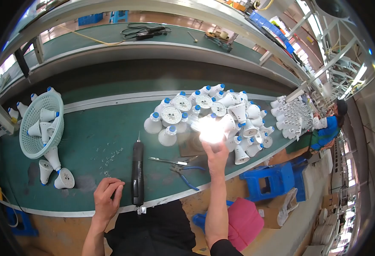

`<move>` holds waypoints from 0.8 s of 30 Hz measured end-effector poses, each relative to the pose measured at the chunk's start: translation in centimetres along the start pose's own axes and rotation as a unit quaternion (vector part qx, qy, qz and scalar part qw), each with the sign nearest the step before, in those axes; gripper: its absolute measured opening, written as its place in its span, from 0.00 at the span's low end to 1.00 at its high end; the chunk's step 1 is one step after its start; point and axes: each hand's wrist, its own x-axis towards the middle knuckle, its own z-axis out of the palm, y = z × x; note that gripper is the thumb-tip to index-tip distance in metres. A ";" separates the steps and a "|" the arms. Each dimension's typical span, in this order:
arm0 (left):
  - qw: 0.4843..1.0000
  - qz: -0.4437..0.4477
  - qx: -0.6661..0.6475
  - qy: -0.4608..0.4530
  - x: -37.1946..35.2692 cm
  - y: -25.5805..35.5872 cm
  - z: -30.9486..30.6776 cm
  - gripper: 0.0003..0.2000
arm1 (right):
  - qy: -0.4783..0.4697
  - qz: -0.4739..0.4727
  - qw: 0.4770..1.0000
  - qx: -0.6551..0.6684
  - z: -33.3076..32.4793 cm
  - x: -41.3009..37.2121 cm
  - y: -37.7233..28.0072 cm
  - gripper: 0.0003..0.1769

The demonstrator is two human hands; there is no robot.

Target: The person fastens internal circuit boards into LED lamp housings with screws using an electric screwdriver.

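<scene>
My right hand [216, 158] is closed around the lower part of a brightly lit light bulb [212, 130], whose glare hides its outline. It is over the near side of a group of white bulb housings with blue tips [170, 114]. At the table's front edge, my left hand [108, 196] has its fingers curled in toward the thumb; whatever they may hold is hidden. Just beyond it lie scattered small screws [109, 158]. A black electric screwdriver [138, 175] lies between my hands. Tweezers [168, 161] and blue-handled pliers [183, 170] are left of my right forearm.
A pale green basket [27, 141] at the left holds several bulb housings, with others [64, 178] beside it. A shelf [110, 50] runs along the back. Blue stools [269, 180] stand at the right. Farther right, a person in blue [327, 128] is beside more white parts [287, 117].
</scene>
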 end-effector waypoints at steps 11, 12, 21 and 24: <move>1.000 -0.020 -0.006 -0.005 -0.2 0.2 0.0 0.03 | -0.030 0.044 0.989 0.135 0.5 0.0 -3.2 0.26; 1.000 -0.020 -0.009 -0.007 -0.2 0.2 -0.1 0.03 | -0.029 0.044 0.989 0.136 0.5 0.0 -3.1 0.26; 1.000 -0.019 -0.023 -0.004 -0.3 -0.1 0.0 0.03 | -0.004 -0.038 0.999 0.028 0.4 0.3 -1.8 0.15; 1.000 -0.021 -0.020 -0.004 -0.3 0.0 0.0 0.03 | -0.009 -0.032 0.999 0.021 0.3 0.1 -2.7 0.14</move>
